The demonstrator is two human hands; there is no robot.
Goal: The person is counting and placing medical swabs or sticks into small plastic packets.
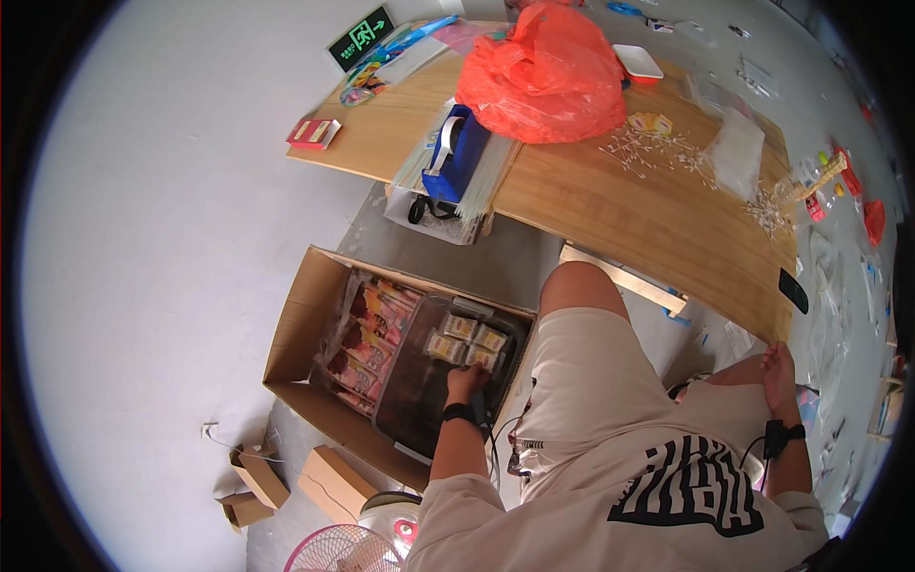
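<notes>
In the cardboard box on the floor stands a dark, see-through plastic bin (405,396). Several small clear packets (459,327) with yellow-and-white contents lie grouped in rows inside it. My left hand (465,382) reaches down into the bin, its fingers drawn together at the edge of the nearest packet (480,357); the fingertips are partly hidden. Beside the table's near right corner, over my leg, my right hand (779,368) hangs with curled fingers and nothing visible in them. Each wrist wears a black band with a cable.
The cardboard box (286,357) also holds pink-and-red printed packages (367,348) left of the bin. On the wooden table (648,219) are a red plastic bag (548,76), a blue tape dispenser (457,157), scattered white sticks (658,151) and a phone (793,291). A pink fan (343,551) stands lower left.
</notes>
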